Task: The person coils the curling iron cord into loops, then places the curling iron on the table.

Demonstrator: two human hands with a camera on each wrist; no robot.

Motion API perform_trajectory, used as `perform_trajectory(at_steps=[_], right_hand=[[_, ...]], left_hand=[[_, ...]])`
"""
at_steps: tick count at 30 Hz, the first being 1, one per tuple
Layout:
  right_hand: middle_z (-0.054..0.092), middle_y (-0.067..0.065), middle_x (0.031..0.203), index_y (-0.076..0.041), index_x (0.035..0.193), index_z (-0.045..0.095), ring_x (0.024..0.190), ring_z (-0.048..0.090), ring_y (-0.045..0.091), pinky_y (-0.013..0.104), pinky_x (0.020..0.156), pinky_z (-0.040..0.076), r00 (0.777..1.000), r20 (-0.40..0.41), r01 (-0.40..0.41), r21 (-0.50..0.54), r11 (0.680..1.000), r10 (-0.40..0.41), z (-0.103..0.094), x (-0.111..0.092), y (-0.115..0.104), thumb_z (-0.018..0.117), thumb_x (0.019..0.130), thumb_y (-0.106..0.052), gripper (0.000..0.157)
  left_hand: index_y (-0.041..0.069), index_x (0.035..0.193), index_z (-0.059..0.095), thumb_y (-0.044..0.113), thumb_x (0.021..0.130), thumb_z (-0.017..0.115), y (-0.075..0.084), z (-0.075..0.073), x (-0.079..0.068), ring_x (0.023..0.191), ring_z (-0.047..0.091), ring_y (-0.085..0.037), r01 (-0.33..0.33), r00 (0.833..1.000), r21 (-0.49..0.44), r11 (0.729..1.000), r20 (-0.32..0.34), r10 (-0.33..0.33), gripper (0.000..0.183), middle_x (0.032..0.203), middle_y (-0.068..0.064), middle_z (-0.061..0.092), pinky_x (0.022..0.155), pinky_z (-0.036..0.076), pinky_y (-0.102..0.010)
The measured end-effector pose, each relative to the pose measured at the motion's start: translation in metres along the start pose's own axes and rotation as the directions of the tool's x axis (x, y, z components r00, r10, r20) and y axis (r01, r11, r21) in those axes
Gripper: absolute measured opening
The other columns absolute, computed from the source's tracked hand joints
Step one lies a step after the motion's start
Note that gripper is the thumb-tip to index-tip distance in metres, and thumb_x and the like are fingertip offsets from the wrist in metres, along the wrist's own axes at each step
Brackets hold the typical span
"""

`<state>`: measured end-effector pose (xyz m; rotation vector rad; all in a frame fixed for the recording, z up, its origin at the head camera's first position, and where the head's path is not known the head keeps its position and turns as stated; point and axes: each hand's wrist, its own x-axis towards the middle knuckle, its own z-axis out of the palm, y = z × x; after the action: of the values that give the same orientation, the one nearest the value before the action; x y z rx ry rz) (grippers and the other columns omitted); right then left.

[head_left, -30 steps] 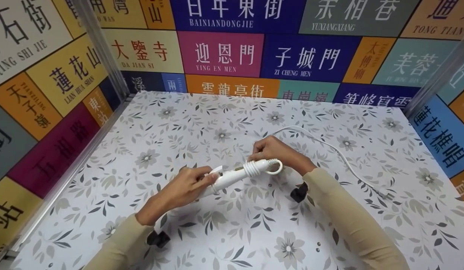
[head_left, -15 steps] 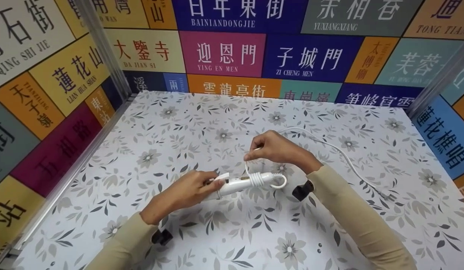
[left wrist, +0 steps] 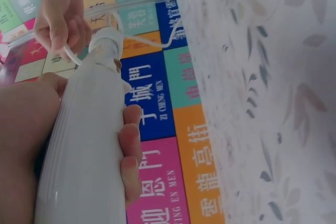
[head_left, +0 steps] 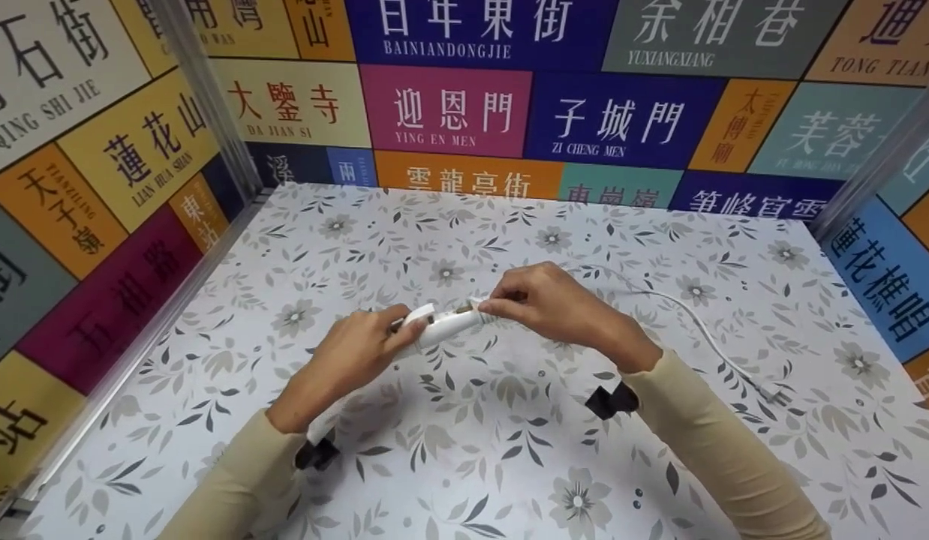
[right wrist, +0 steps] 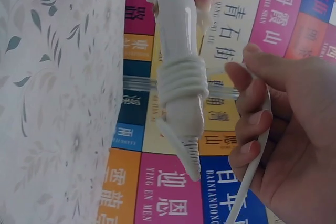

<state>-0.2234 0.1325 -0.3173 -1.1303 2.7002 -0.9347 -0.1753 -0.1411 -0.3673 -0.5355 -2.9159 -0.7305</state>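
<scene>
"Both hands are occupied, so tell me what each one has."

"Left first: the left hand has its fingers wrapped round a glossy white rod-shaped plastic appliance, thumb near a small raised white tab."

"And the other?"

"The right hand grasps a thin smooth white cord. It runs across the curled fingers, which are just beside the appliance."

"Where exactly is the appliance?"

"Held above a white tabletop printed with grey flowers and leaves, slanting between the two hands. Its coiled end points toward the right hand, which covers much of it in the head view."

"Coiled how?"

"Several stacked turns of white coil sit tightly around it. Past them, at the tip, there's a ribbed white cord guard."

"What of the loose cord?"

"It curves over the tabletop on the right side; its far end is too small to make out clearly."

"Anything round about?"

"Beige long sleeves, a square black wrist mount by the left wrist, and colourful lettered wall panels behind the table."
</scene>
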Motion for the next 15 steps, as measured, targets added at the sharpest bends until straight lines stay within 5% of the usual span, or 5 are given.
perform_trajectory(at_steps=[8, 15], right_hand=[[0.063, 0.002, 0.076, -0.011, 0.092, 0.075, 0.064, 0.048, 0.011, 0.027, 0.062, 0.043, 0.996, -0.049, 0.075, -0.031, 0.997, -0.077, -0.007, -0.010, -0.010, 0.058, 0.103, -0.025, 0.025], [0.053, 0.000, 0.069, -0.009, 0.088, 0.074, 0.062, 0.041, 0.010, 0.025, 0.061, 0.039, 0.981, -0.166, 0.109, 0.020, 0.994, -0.104, -0.009, -0.014, -0.007, 0.058, 0.102, -0.021, 0.024]], left_hand=[[0.013, 0.099, 0.063, 0.048, 0.104, 0.049, 0.007, -0.017, 0.010, 0.057, 0.054, -0.019, 0.060, 0.987, 0.006, 0.998, -0.151, -0.058, 0.038, 0.075, -0.007, 0.065, 0.051, 0.039, -0.031], [0.016, 0.113, 0.068, 0.053, 0.103, 0.047, 0.022, -0.037, 0.021, 0.070, 0.061, -0.023, 0.136, 0.974, -0.115, 0.984, -0.167, -0.154, 0.044, 0.090, -0.010, 0.070, 0.061, 0.045, -0.035]])
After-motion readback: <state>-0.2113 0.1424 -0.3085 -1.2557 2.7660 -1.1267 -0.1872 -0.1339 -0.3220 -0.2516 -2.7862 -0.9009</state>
